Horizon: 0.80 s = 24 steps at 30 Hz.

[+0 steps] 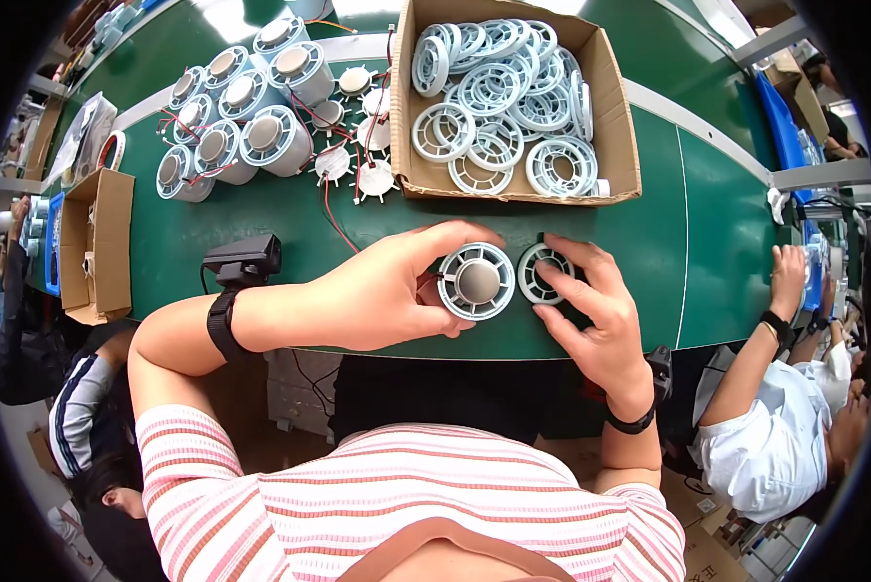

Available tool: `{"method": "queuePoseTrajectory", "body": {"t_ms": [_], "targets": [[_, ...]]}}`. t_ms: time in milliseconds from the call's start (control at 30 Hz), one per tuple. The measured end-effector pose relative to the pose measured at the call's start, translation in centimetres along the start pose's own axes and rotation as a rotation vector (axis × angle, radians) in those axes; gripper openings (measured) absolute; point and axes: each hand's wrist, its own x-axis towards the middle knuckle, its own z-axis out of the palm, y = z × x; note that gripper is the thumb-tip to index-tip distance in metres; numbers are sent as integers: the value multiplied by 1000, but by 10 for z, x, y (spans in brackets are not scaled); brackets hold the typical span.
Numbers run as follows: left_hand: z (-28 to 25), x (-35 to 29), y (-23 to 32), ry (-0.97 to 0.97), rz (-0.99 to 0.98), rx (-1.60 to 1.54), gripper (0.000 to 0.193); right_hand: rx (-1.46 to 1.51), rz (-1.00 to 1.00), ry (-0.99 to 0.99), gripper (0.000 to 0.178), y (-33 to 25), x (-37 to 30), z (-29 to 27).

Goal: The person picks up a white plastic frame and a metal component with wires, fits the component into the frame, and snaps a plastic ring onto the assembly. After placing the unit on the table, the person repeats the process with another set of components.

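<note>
My left hand (397,286) is wrapped round a light-blue cylindrical housing, whose open end faces up and shows a round grey motor (478,281) within a spoked rim. Just to its right, my right hand (596,306) grips a pale-blue spoked ring (544,273) between thumb and fingers. The ring and the housing are a small gap apart, both near the table's front edge. Beyond my hands stands a cardboard box (513,192) heaped with similar spoked rings (494,89).
At the back left stand several blue housings (275,141) with motors in them. Beside these lie white spoked motors (375,177) with red and black wires. A brown box (113,242) is at the left edge of the green table (649,281). Another person's hand (788,276) is at the right.
</note>
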Motion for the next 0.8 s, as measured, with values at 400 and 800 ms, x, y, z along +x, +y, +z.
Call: {"method": "queuePoseTrajectory", "body": {"t_ms": [400, 800], "targets": [[11, 0, -15, 110, 115, -197, 58, 226, 17, 307, 70, -38, 21, 11], [10, -3, -8, 88, 46, -78, 60, 259, -88, 107, 74, -52, 22, 29]]}}
